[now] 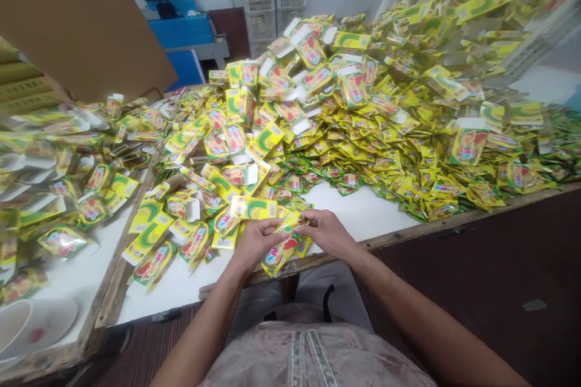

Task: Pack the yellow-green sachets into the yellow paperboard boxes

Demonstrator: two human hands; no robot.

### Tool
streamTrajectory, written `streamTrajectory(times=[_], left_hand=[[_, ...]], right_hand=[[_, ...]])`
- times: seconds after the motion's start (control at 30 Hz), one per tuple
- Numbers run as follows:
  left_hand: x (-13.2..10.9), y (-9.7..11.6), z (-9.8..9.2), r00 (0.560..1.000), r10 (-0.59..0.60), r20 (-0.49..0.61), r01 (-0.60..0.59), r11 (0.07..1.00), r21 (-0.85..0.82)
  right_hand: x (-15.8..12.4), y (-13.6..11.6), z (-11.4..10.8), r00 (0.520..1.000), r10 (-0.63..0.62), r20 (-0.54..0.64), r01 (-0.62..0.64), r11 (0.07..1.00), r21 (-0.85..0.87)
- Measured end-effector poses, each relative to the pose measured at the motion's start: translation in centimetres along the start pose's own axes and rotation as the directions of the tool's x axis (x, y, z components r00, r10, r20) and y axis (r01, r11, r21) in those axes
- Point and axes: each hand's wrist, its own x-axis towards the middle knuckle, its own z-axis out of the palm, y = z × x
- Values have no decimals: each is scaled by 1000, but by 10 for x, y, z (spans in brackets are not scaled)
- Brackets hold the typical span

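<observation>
My left hand (pixel 256 245) is closed on a small yellow-and-green carton (pixel 278 255) with a red fruit picture, just above the table's front edge. My right hand (pixel 329 233) pinches at the carton's upper end, its fingertips close to the left thumb. Whether a sachet is also between the right fingers is hidden. Just behind the hands lies another yellow carton (pixel 256 208) with a barcode. A heap of similar cartons (pixel 152 263), some with white flaps open, spreads to the left. Yellow sachets (pixel 385 145) and green sachets (pixel 347 181) are piled beyond my right hand.
A wooden strip (pixel 120 278) divides the white tabletop. Beyond it, more cartons (pixel 93 208) and a white bucket (pixel 27 326) stand on the left. A large brown board (pixel 86 18) rises at back left. At back right, a white crate (pixel 535 42) lies tipped beside the pile.
</observation>
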Motion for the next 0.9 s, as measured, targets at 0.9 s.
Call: streamTrajectory(times=[0.9], left_hand=[[-7, 9, 3, 998, 44, -39, -46, 997, -55]], right_hand=[[-12, -1, 19, 992, -123, -36, 122, 992, -39]])
